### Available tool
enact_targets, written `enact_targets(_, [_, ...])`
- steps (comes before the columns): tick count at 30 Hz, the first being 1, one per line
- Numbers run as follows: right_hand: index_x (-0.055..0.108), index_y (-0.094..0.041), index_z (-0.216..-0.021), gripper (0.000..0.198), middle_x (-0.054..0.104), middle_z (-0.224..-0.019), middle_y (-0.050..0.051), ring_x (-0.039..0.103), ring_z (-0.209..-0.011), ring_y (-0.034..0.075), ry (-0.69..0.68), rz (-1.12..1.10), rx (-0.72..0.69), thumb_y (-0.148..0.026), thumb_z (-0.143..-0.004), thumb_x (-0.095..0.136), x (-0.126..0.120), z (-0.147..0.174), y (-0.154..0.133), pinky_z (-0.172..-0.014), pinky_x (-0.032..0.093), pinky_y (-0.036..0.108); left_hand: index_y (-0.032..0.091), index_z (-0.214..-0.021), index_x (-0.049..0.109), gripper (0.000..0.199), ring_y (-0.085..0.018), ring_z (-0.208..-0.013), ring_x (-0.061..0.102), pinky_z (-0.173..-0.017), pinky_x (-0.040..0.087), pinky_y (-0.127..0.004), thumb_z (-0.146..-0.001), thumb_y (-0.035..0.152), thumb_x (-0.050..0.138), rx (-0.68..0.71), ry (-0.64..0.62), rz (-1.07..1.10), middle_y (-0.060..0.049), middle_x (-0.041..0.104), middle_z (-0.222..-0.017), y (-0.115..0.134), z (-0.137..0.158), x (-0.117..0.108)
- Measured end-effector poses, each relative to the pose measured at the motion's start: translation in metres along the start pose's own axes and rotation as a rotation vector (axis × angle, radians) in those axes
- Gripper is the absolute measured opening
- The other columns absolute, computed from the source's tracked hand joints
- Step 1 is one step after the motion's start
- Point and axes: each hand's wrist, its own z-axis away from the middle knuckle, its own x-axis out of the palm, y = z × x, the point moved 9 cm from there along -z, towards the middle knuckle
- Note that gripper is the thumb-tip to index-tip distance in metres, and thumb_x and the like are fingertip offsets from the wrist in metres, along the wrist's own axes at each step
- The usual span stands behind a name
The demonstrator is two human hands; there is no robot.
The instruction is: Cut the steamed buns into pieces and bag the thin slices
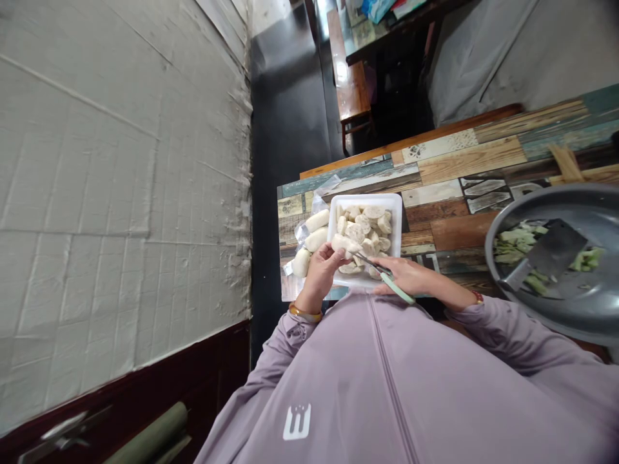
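My left hand (320, 267) is closed round one end of a pale, thick sausage-like roll (345, 244), holding it over the near left part of a white tray (397, 222). Scissors (397, 289) with light green handles are gripped in my right hand (405, 276). Their blades reach left to the roll, and I cannot tell how far they have cut in. Chunky cut pieces (363, 223) of the same pale food fill much of the tray. Left of it lie whole pale rolls (316, 240), partly on clear plastic wrapping (319, 203).
At the right stands a large metal basin (498, 212) with chopped greens (522, 240) and a cleaver (556, 248) inside. The patterned plank-look table (449, 193) ends just left of the rolls. A covered wall (120, 161) rises at the left; a wooden bench (352, 96) stands beyond.
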Motion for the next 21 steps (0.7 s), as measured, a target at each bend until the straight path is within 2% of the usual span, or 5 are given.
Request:
enact_targets(3, [0.058,-0.015,-0.141,0.084,0.066,-0.132,0.017,0.063,-0.119,0.037,-0.026,-0.007,-0.02,-0.061,-0.073,0.073,0.002,-0.001,0.0,-0.098,0.051,0.045,0.015,-0.088,0.068,0.038,-0.014,-0.079,0.065,-0.074,0.055,-0.028,-0.066,0.039,0.088,-0.006,0.003,-0.03,-0.002,0.07,-0.089,-0.001,0.001,-0.001])
enact_targets(6, [0.062,-0.015,-0.136,0.07,0.073,-0.117,0.013,0.068,-0.104,0.032,-0.051,-0.063,-0.06,-0.056,-0.079,0.069,0.006,0.001,-0.002,-0.088,0.054,0.039,0.015,-0.088,0.07,0.037,-0.013,-0.077,0.064,-0.073,0.055,-0.027,-0.067,0.039,0.087,-0.014,-0.002,-0.034,-0.002,0.07,-0.089,-0.002,0.002,0.0])
enact_targets(11, [0.072,-0.018,-0.121,0.05,0.076,-0.1,0.007,0.069,-0.087,0.026,0.036,-0.136,-0.055,-0.051,-0.085,0.064,0.002,0.005,-0.001,-0.075,0.052,0.033,0.014,-0.092,0.071,0.038,-0.013,-0.081,0.066,-0.079,0.056,-0.028,-0.069,0.04,0.086,-0.052,-0.035,0.034,-0.003,0.07,-0.094,-0.004,0.002,0.002])
enact_targets(16, [0.07,-0.016,-0.127,0.056,0.075,-0.104,0.01,0.07,-0.092,0.028,0.061,-0.118,-0.04,-0.05,-0.082,0.066,0.001,0.008,-0.002,-0.081,0.052,0.034,0.012,-0.082,0.067,0.04,-0.014,-0.071,0.067,-0.074,0.057,-0.03,-0.066,0.043,0.087,-0.138,-0.036,0.041,-0.001,0.066,-0.076,-0.013,0.002,0.0])
enact_targets(21, [0.062,-0.016,-0.137,0.07,0.073,-0.115,0.014,0.069,-0.102,0.032,0.074,-0.089,-0.017,-0.053,-0.077,0.072,0.004,0.004,-0.001,-0.089,0.052,0.04,0.013,-0.083,0.066,0.038,-0.014,-0.07,0.067,-0.072,0.057,-0.031,-0.068,0.042,0.085,-0.112,-0.029,-0.024,-0.001,0.066,-0.079,-0.008,0.004,0.003])
